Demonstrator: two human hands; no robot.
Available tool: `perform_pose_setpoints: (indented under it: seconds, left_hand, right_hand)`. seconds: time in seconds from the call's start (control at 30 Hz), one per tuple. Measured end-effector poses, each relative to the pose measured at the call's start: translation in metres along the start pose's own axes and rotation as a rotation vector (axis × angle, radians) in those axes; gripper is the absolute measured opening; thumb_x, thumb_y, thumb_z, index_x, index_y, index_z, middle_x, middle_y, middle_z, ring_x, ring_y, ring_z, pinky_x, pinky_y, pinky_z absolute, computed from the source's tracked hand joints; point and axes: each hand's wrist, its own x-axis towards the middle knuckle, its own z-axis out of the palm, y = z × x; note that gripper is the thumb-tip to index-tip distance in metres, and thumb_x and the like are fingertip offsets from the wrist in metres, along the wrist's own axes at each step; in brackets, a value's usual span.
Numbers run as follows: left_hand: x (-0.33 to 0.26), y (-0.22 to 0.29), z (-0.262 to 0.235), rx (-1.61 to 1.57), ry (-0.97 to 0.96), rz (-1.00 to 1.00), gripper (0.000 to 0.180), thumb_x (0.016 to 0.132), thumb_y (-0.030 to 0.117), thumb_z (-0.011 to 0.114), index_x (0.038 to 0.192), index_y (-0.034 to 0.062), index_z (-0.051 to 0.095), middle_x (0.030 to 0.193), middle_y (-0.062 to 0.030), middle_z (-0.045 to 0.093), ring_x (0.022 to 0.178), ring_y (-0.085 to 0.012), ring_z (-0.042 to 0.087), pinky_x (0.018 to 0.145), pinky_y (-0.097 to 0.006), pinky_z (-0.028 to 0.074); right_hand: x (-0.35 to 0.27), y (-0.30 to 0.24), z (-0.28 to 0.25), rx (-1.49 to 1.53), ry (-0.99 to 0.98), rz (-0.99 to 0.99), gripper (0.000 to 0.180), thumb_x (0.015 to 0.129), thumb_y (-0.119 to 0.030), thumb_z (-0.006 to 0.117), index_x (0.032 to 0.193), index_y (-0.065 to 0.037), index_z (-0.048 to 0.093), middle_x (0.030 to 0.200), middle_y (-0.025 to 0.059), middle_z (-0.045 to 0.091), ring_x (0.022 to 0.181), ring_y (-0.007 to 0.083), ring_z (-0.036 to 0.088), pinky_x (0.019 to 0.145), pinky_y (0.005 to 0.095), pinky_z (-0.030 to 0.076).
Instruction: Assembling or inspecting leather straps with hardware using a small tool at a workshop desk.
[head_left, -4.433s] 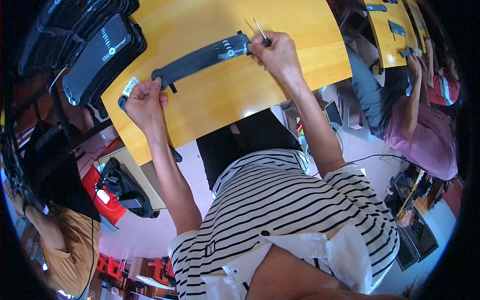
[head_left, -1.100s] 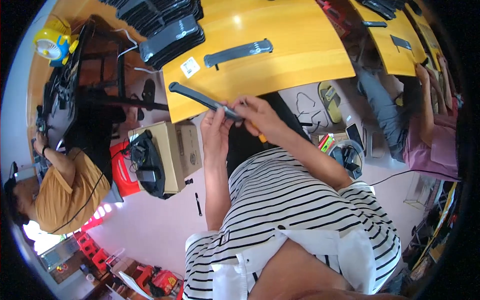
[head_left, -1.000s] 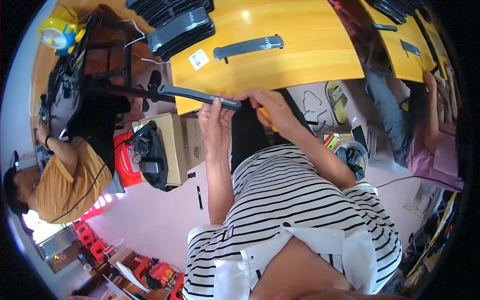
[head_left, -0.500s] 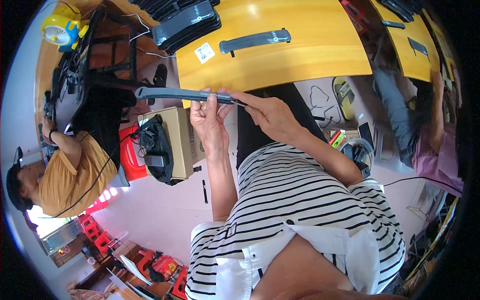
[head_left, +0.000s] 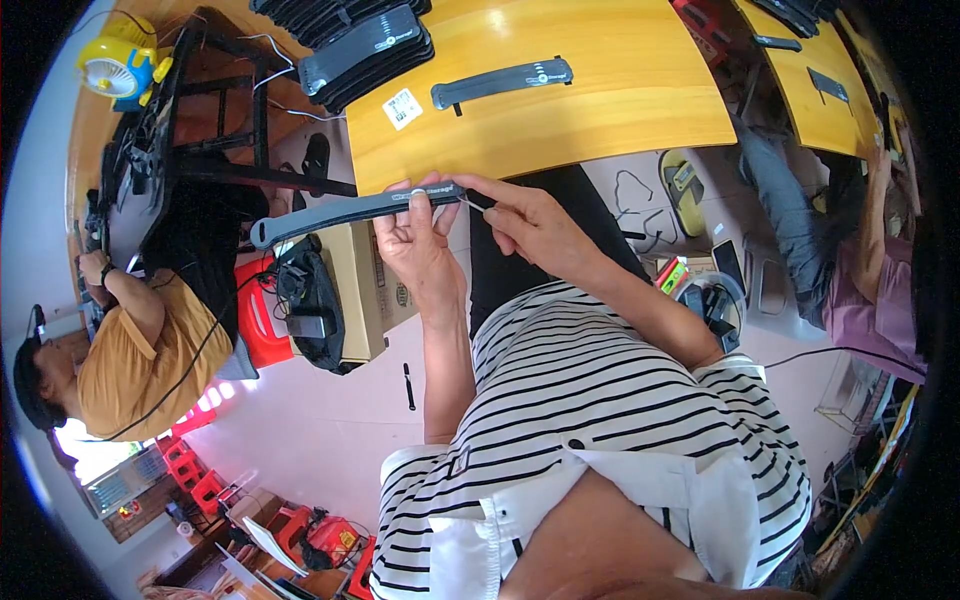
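In front of my body, just off the table's near edge, my left hand [head_left: 423,245] is closed around a long dark grey strap [head_left: 330,216] with pale print near one end. The strap's looped, rounded end sticks out freely to the left and tilts downward. My right hand [head_left: 535,228] is closed in a pinch at the strap's right end, on a thin metal tool [head_left: 474,204] whose tip meets the strap there. Most of that tool is hidden by my fingers. A similar strap [head_left: 505,83] lies flat on the yellow table [head_left: 620,115], with a small black tab under it.
Stacked dark straps [head_left: 375,60] stand on the table's left, near a white label [head_left: 402,109]. Below left are a cardboard box [head_left: 362,290] and a black bag [head_left: 318,325]. One person in orange [head_left: 160,350] sits left; another in pink [head_left: 880,310] is at right.
The strap's free end has dropped and swung a little left, and more of its printed face shows. My left hand has shifted slightly; my right still pinches at the same end.
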Motion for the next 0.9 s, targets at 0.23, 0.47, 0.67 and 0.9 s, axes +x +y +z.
perform_pose_setpoints:
  seconds: [0.23, 0.47, 0.67, 0.9]
  left_hand:
    - [0.000, -0.003, -0.004, -0.132, 0.020, -0.087, 0.019, 0.089, 0.009, 0.048, 0.107, 0.0018, 0.045, 0.101, -0.0189, 0.057, 0.090, -0.0218, 0.061, 0.072, -0.032, 0.056]
    - [-0.004, 0.001, 0.009, 0.025, 0.010, -0.006, 0.019, 0.090, 0.007, 0.047, 0.108, 0.0001, 0.045, 0.103, -0.0181, 0.057, 0.092, -0.0208, 0.060, 0.074, -0.031, 0.056]
    - [-0.003, -0.008, 0.006, 0.038, 0.025, -0.035, 0.019, 0.085, 0.002, 0.053, 0.104, -0.0004, 0.050, 0.100, -0.0154, 0.059, 0.089, -0.0182, 0.060, 0.073, -0.028, 0.055]
    - [-0.003, -0.014, 0.008, 0.103, 0.001, 0.010, 0.021, 0.081, -0.005, 0.056, 0.101, -0.0014, 0.051, 0.095, -0.0153, 0.061, 0.085, -0.0175, 0.061, 0.073, -0.026, 0.053]
  right_hand:
    - [-0.001, -0.003, -0.002, 0.005, -0.025, -0.018, 0.046, 0.087, -0.003, 0.037, 0.132, -0.015, 0.041, 0.056, -0.0028, 0.040, 0.048, 0.0025, 0.037, 0.042, 0.0149, 0.032]
    - [-0.002, -0.006, -0.004, 0.087, 0.001, 0.089, 0.045, 0.087, -0.002, 0.037, 0.131, -0.014, 0.042, 0.055, -0.0025, 0.041, 0.047, 0.0028, 0.037, 0.042, 0.0153, 0.032]
    - [-0.001, 0.007, 0.000, -0.092, 0.093, -0.021, 0.043, 0.087, -0.001, 0.040, 0.128, -0.011, 0.045, 0.058, -0.0010, 0.042, 0.052, 0.0054, 0.039, 0.049, 0.0187, 0.036]
    - [-0.003, 0.011, -0.001, -0.095, 0.130, -0.023, 0.042, 0.088, -0.002, 0.040, 0.129, -0.013, 0.045, 0.056, -0.0010, 0.041, 0.049, 0.0050, 0.038, 0.047, 0.0180, 0.034]
